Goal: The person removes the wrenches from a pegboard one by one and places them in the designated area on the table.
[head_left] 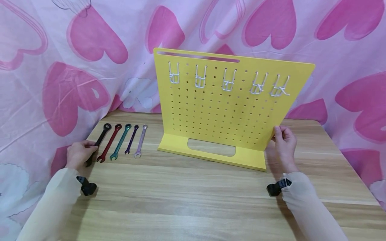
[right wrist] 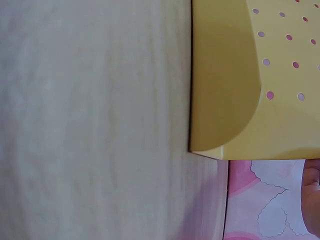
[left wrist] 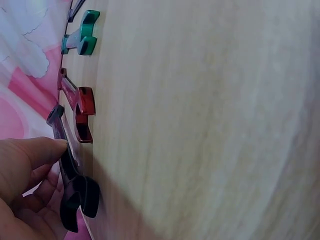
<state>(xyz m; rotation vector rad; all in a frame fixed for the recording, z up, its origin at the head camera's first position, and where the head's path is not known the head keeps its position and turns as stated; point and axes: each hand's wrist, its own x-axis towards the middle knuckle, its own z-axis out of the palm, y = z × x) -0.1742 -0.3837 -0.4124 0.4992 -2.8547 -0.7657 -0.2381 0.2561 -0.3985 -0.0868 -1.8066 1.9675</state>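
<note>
At the left end of a row of wrenches, my left hand (head_left: 79,153) pinches the black wrench (head_left: 102,134) between thumb and fingers. The left wrist view shows the thumb on its shank, above the open end (left wrist: 80,192). Beside it lie a red wrench (head_left: 112,142), a teal wrench (head_left: 121,140), a dark purple wrench (head_left: 132,139) and a lilac wrench (head_left: 141,140). My right hand (head_left: 284,142) holds the right edge of an upright yellow pegboard (head_left: 223,110), thumb at the front; its other fingers are partly hidden.
Several white wire hooks (head_left: 228,80) hang in a row across the pegboard's upper part. Its foot (head_left: 178,144) rests on the wooden table (head_left: 181,201). A pink heart-print cloth (head_left: 126,30) hangs behind and at the sides.
</note>
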